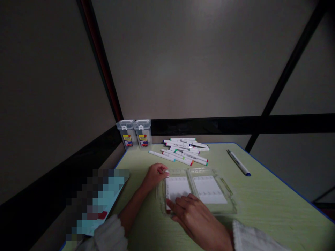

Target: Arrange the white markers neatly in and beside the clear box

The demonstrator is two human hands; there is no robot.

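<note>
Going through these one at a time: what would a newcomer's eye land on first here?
Probably the heap of white markers with coloured ends, lying mid-table beyond the open clear case. Next, the hands: left hand at the far end of a marker along the case's left side, right hand near its red end.

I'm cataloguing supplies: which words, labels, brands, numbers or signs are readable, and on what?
None can be read.
Yellow labels on clear tubs: too small.
Marker at the open case: print blurred.
White sheets there: faint marks, unreadable.
Loose markers: print blurred.
Blue-ended item: dark print, unreadable.
</note>
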